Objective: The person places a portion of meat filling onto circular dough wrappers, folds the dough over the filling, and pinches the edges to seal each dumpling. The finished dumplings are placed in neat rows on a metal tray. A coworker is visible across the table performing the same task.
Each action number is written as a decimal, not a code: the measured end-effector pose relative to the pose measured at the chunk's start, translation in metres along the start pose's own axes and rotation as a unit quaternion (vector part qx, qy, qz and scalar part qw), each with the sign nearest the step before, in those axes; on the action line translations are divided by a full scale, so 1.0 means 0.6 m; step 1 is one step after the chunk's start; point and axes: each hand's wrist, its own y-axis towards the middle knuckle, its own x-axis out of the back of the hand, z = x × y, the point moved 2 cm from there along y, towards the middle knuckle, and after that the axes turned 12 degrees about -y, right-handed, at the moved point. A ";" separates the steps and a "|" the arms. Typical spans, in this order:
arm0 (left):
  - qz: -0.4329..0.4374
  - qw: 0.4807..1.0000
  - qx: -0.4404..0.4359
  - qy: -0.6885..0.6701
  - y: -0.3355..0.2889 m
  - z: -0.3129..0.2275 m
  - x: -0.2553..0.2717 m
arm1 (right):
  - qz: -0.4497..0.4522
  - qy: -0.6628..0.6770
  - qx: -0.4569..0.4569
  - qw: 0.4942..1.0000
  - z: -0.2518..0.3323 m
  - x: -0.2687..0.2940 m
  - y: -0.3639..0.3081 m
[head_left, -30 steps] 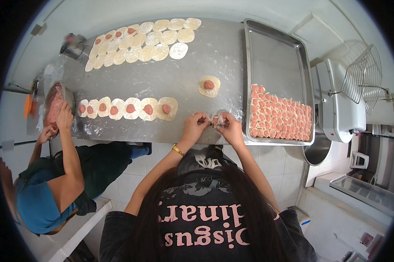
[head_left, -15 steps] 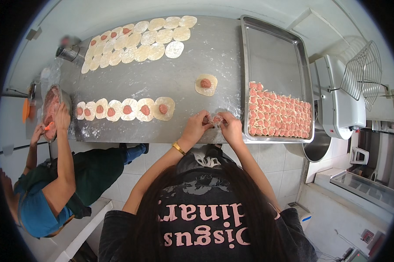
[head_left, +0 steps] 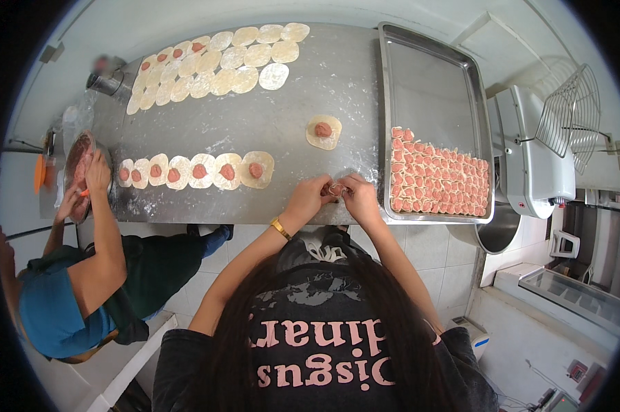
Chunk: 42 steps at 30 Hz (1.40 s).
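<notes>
Left hand: my left hand (head_left: 308, 199) pinches one side of a small dumpling (head_left: 335, 189), fingers closed on its wrapper.
Right hand: my right hand (head_left: 359, 196) grips the other side, fingertips pressed together on the same piece.
Dumpling: held between both hands just above the near edge of the surface (head_left: 289, 96), beside the near left corner of the tray (head_left: 433, 82).
Doing it well: I judge the seal wants even pinches along the rim, with the filling kept clear of the seam.
Next wrapper: a filled wrapper (head_left: 323, 131) lies alone mid-surface, just beyond my hands.
Filled row: six filled wrappers (head_left: 197, 170) line the near left part of the surface.
Plain rounds: bare wrappers (head_left: 214, 65) cover the far left.
Tray: finished dumplings (head_left: 439, 181) pack its near end.
Co-worker: another person's hand (head_left: 96, 172) reaches into a bowl of filling (head_left: 76, 165) at the left edge.
</notes>
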 end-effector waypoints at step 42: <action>-0.018 0.999 -0.039 0.012 0.012 0.009 0.005 | -0.047 -0.062 -0.058 0.995 0.003 0.002 -0.006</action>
